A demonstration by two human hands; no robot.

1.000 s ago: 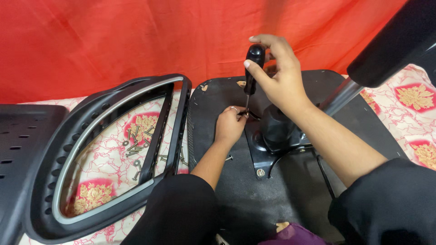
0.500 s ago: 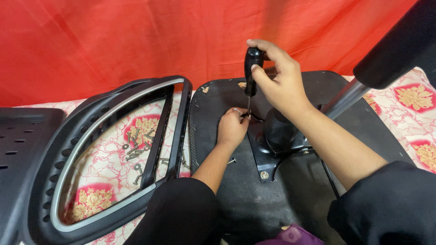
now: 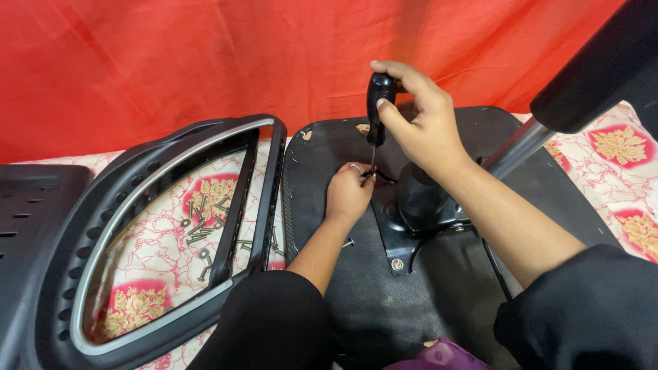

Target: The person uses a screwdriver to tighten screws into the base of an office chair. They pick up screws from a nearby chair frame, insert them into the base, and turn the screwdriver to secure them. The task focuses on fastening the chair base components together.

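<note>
Backdrop: one red cloth (image 3: pixel 171 62) hung behind everything, rising from the far edge of the seat base.
Surface: one patterned sheet (image 3: pixel 617 157) in white, red and gold lay under the parts, showing right of the seat base and through the frame to its left.
Seat base: one black upturned seat base (image 3: pixel 322 157) lay in the middle, its near edge hidden by the person's dark sleeves.
Backrest frame: one black curved frame (image 3: pixel 267 171) with a grey inner rim lay just left of the seat base, touching or almost touching its left edge.
Perforated panel: one black panel (image 3: pixel 34 212) lay farthest left of the seat base, beyond the frame, cut by the picture's edge.
Column: one grey metal tube (image 3: pixel 514 147) slanted up and right from the mechanism on the seat base, ending in a black part at the top right corner.
Mechanism plate: one black plate (image 3: pixel 404 240) sat on the middle of the seat base, with one screw head seen at its near tip.
Frame opening: it ringed a scatter of loose screws and washers (image 3: pixel 202 226), too many and too small to count surely; the rest of the opening showed bare sheet.
Right hand: right hand (image 3: pixel 418 116) clamped around the handle, above the seat base's far half.
Left hand: left hand (image 3: pixel 349 192) rested on the seat base, fingers pinched together at the tool's tip; whether they held a screw could not be told.
Screwdriver: one black-handled screwdriver (image 3: pixel 378 96) stood nearly upright, its tip down at the plate's far left edge.
</note>
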